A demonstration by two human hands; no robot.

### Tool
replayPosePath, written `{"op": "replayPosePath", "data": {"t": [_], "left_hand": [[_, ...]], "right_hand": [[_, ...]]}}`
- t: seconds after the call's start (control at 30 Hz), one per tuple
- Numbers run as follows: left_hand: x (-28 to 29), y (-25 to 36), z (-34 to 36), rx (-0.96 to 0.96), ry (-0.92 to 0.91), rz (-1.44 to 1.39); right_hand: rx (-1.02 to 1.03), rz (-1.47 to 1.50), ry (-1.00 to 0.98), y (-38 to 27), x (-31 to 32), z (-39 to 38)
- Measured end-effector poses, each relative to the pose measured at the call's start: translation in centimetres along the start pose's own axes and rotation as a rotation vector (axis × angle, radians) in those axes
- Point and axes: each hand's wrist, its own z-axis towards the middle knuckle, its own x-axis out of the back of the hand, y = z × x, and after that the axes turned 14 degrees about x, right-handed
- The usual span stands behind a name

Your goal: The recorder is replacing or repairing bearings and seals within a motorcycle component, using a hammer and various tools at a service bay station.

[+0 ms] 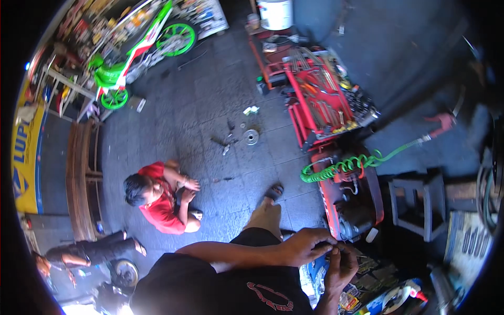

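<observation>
My left hand [305, 247] reaches across in front of my body, its fingers bent and pinched together at the tips. Against those fingertips, my right hand [342, 266] is closed with thumb and fingers curled inward. Whatever lies between the two hands is too small or too hidden to make out. Below and behind them is a cluttered surface with several small packets [349, 300] and a white bottle with a red tip [415, 294].
A red tool trolley [310, 123] full of tools stands ahead, beside a red compressor [328, 197] with a coiled green hose [336, 172]. A person in red [163, 210] squats at left. A metal disc [251, 137] lies on the floor; a green motorcycle [131, 58] stands far left.
</observation>
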Motion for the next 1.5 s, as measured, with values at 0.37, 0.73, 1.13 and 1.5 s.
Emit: {"op": "replayPosePath", "data": {"t": [0.37, 0.73, 1.13, 1.5], "left_hand": [[28.1, -6.2, -3.7, 0.156, 0.425, -0.002], [45.2, -5.0, 3.8, 0.104, 0.273, -0.015], [58.8, -2.2, 17.4, 0.362, -0.001, 0.146], [77.3, -5.3, 29.8, 0.158, -0.874, 0.583]], "right_hand": [[-0.016, -0.035, -0.583, 0.0, -29.5, 12.8], [-0.256, 0.179, -0.466, -1.7, -42.1, 23.3], [-0.059, -0.113, -0.188, -2.0, -49.8, 34.3], [-0.647, 0.391, 0.685, 0.5, -73.9, 34.6]]}}
